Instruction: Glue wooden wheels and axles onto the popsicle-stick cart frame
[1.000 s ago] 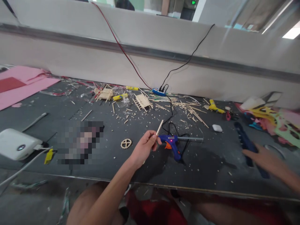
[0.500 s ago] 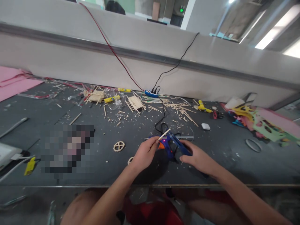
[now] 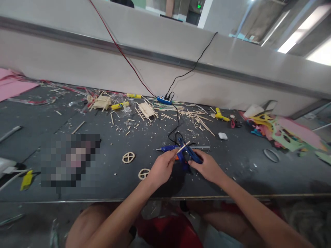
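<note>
The left hand [image 3: 161, 168] and the right hand [image 3: 207, 166] are shown near each other above a dark tabletop [image 3: 253, 174]. A pale wooden stick [image 3: 184, 146] is pinched by the left hand, which is closed on its near end; the free end is pointed away and to the right. A dark blue hand tool [image 3: 194, 156] is gripped by the right hand, and its forward part is extended leftward and away from that hand, across the line of the stick. Whether the stick is touched by the tool cannot be told. A blue glue gun [image 3: 168, 148] is seen lying just beyond and beneath the hands, partly covered by them. 2 spoked wooden wheels [image 3: 128, 157] are placed left of the left hand, the nearer 1 being partly hidden by it. Beyond both hands, loose sticks [image 3: 203, 120] are scattered, and 2 small wooden frames [image 3: 146, 111] are positioned farther left. A white case [image 3: 222, 136] is situated beyond the right hand; a grey ring [image 3: 268, 157] is found well to its right.
</note>
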### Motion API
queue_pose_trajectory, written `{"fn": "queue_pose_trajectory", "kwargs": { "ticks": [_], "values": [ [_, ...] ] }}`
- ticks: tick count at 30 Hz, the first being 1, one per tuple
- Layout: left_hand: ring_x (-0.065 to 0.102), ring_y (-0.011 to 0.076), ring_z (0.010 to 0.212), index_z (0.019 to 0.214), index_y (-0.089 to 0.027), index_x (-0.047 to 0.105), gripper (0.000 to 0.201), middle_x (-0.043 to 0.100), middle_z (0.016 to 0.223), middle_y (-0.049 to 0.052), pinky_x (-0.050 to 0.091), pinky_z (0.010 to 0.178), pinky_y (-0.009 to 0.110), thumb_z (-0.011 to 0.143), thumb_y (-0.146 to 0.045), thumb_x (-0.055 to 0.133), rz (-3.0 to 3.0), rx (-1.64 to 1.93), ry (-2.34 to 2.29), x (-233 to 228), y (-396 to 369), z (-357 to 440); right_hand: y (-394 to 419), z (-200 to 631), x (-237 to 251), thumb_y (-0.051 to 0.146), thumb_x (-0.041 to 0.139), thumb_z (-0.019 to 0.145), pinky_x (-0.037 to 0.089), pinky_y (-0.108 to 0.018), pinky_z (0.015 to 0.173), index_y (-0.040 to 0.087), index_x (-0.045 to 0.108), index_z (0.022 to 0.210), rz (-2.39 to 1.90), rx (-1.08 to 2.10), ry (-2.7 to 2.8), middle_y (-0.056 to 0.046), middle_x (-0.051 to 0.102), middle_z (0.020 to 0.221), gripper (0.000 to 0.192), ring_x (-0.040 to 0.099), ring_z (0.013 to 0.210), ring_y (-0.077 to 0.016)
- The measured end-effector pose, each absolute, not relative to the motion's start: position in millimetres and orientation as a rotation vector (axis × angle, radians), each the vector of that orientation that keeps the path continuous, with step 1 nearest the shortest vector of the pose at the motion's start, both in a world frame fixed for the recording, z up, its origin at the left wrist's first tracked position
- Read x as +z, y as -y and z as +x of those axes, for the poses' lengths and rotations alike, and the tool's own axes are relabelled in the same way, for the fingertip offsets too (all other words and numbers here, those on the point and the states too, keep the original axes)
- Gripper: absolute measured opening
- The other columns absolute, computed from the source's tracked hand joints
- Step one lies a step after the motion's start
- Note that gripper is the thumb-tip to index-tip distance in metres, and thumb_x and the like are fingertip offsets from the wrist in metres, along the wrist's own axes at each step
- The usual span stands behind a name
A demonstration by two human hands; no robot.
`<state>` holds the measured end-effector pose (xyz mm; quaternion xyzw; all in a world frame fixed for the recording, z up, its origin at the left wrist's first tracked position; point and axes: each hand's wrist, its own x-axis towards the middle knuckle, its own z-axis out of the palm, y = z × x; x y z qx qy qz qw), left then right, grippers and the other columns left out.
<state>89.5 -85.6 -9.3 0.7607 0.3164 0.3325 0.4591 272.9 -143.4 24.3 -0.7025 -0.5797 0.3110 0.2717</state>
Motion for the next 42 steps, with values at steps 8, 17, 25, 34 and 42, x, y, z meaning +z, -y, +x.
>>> {"fn": "queue_pose_trajectory", "kwargs": {
  "ticks": [8, 17, 25, 34, 42],
  "values": [
    [0.058, 0.02, 0.086, 0.106, -0.021, 0.062, 0.032, 0.066, 0.096, 0.007, 0.041, 0.079, 0.028, 0.088, -0.026, 0.036, 1.836, 0.807, -0.791, -2, 80, 92, 137, 277, 29, 0.036, 0.053, 0.076, 0.042, -0.03, 0.073, 0.021, 0.066, 0.092, -1.991, 0.727, 1.682, -0.004, 0.069, 0.089, 0.025, 0.061, 0.083, -0.0226],
    [0.053, 0.0175, 0.074, 0.093, -0.019, 0.062, 0.03, 0.063, 0.08, 0.003, 0.038, 0.069, 0.026, 0.088, -0.03, 0.035, 1.814, 0.792, -0.857, 5, 64, 92, 116, 282, 31, 0.046, 0.051, 0.078, 0.039, -0.029, 0.065, 0.02, 0.067, 0.079, -2.075, 0.658, 1.784, -0.007, 0.069, 0.079, 0.03, 0.061, 0.073, -0.0229],
    [0.046, 0.0102, 0.052, 0.096, -0.017, 0.056, 0.029, 0.054, 0.066, -0.001, 0.035, 0.051, 0.021, 0.086, -0.039, 0.04, 1.412, 0.725, -0.771, 0, 64, 95, 104, 300, 38, 0.052, 0.045, 0.079, 0.038, -0.029, 0.057, 0.02, 0.062, 0.074, -2.224, 0.63, 1.657, -0.005, 0.064, 0.065, 0.036, 0.059, 0.062, -0.0216],
    [0.053, 0.0096, 0.058, 0.08, -0.014, 0.056, 0.02, 0.06, 0.068, 0.001, 0.045, 0.06, 0.023, 0.077, -0.033, 0.058, 1.18, 0.676, -0.704, 4, 72, 113, 163, 306, 25, 0.049, 0.052, 0.075, 0.036, -0.024, 0.049, 0.02, 0.053, 0.073, -2.135, 1.065, 1.24, 0.002, 0.056, 0.058, 0.028, 0.052, 0.053, -0.0145],
    [0.062, 0.0127, 0.068, 0.077, -0.014, 0.056, 0.017, 0.063, 0.069, 0.0, 0.05, 0.07, 0.028, 0.069, -0.024, 0.069, 0.93, 0.714, -0.643, 7, 77, 120, 178, 267, 31, 0.035, 0.064, 0.069, 0.045, -0.027, 0.061, 0.016, 0.059, 0.081, -1.534, 1.292, 0.563, -0.001, 0.061, 0.068, 0.022, 0.056, 0.06, -0.014]
  ]
}}
